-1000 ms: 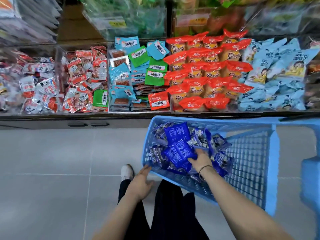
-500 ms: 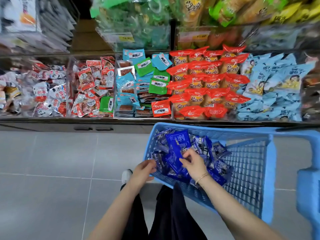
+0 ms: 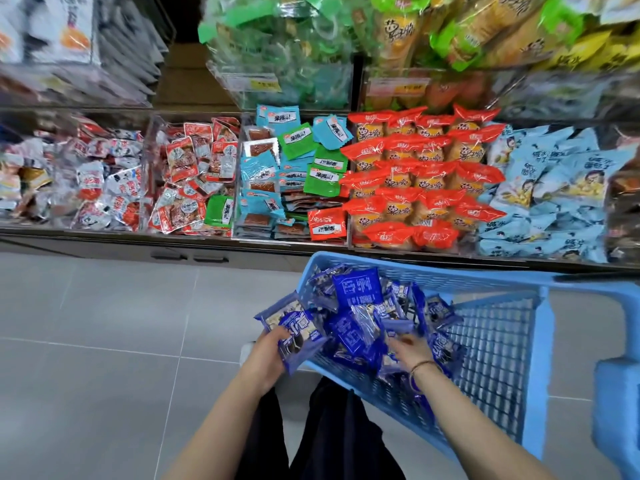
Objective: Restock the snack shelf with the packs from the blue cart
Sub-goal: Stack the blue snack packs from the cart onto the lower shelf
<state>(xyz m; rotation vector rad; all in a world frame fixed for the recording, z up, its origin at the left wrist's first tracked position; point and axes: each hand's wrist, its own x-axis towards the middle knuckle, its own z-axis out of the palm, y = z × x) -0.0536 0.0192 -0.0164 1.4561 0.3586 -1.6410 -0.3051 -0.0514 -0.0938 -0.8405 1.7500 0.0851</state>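
The blue cart point(image 3: 498, 344) stands in front of me, its near-left corner piled with dark blue snack packs point(image 3: 358, 292). My left hand point(image 3: 265, 358) grips a couple of these blue packs point(image 3: 294, 332) just outside the cart's left edge. My right hand point(image 3: 408, 349), with a thin bracelet at the wrist, is down in the pile, its fingers among the packs; whether it holds one I cannot tell. The snack shelf point(image 3: 311, 244) runs across the view beyond the cart, with clear bins of packs.
The bins hold white-red packs point(image 3: 104, 181), red packs point(image 3: 194, 174), light blue and green packs point(image 3: 294, 168), orange packs point(image 3: 426, 174) and pale blue bags point(image 3: 547, 188). Green and yellow bags point(image 3: 450, 29) fill the upper shelf. Grey tiled floor point(image 3: 104, 341) lies to the left.
My left hand has risen from the cart's edge and now holds blue packs outside the cart. My right hand has sunk deeper into the pile. The view has tilted up toward the shelf.
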